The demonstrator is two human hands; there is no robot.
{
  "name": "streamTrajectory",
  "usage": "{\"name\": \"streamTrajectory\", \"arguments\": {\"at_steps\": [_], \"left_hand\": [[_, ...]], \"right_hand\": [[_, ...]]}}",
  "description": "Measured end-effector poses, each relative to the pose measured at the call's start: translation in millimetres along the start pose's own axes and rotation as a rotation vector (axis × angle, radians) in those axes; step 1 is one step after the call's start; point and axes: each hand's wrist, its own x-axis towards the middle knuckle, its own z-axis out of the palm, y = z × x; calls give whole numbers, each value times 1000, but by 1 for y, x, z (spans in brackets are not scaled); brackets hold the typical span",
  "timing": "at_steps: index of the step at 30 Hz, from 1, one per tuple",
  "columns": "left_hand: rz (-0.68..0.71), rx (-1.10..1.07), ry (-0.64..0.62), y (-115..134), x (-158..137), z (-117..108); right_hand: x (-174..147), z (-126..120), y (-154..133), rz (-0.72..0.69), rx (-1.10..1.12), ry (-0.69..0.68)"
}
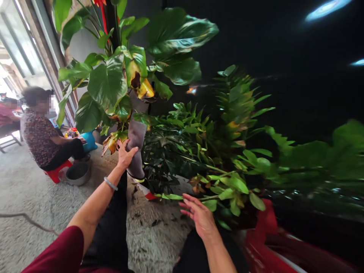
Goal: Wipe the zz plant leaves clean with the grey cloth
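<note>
My left hand (125, 154) is closed on the side of a greyish fabric tube with a dark lower edge (137, 146). The tube hangs upright under a tall plant with broad leaves (108, 81), some of them yellow and brown. Fingertips of that hand are partly hidden behind withered leaves (111, 144). Lower down, my right hand (199, 216) has its fingers stretched out beside a low leafy stem (210, 198). Whether they touch the stem I cannot tell; nothing is gripped there.
Bushy green plants (182, 132) line the dark glossy wall (284, 45). Red material (265, 220) lies at lower right. On the left, a person (40, 129) sits on a red stool (58, 171) by a grey basin (78, 173). A hose or cable (27, 217) crosses the concrete floor.
</note>
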Motion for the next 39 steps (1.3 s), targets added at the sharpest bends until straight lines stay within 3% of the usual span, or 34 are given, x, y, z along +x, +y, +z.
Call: {"name": "streamTrajectory", "arguments": {"at_steps": [4, 7, 9, 11, 14, 16, 19, 23, 24, 26, 28, 30, 32, 34, 36, 39], "left_hand": [[-188, 151, -308, -38, -54, -14], [-308, 98, -451, -44, -90, -41], [-275, 83, -379, -31, -88, -53], [-153, 100, -215, -10, -65, -55], [40, 126, 1, 14, -14, -42], [80, 132, 48, 15, 11, -28], [-51, 164, -19, -6, 8, -12], [-380, 82, -249, -40, -59, -19], [-480, 21, -324, -43, -76, -25], [-552, -79, -374, -39, -97, -37], [-462, -148, -287, -23, -95, -43], [-273, -179, -125, -1, -73, -38], [-90, -164, 13, 19, -42, -22], [25, -120, 63, 30, -18, 1], [83, -85, -5, 32, -12, 25], [98, -27, -322, 21, -36, 45]], "right_hand": [[0, -1, 0, -4, -12, 6], [0, -5, 1, -19, -42, -11], [0, -8, 2, -25, -57, -17], [0, -8, 2, -26, -58, -14], [-1, -3, 0, -15, -25, 0], [-2, 1, -2, -19, 9, 2], [-5, 5, -3, -45, 47, -15], [-4, 2, -2, -50, 47, -32], [-4, 0, -2, -49, 43, -33], [-3, -3, -2, -49, 33, -36], [-4, -5, -3, -49, 39, -47], [-5, -5, -5, -48, 70, -51], [-7, -3, -7, -49, 113, -42], [-8, 1, -8, -57, 146, -30], [-10, 4, -8, -61, 160, -30], [-10, 4, -7, -54, 144, -28]]}}
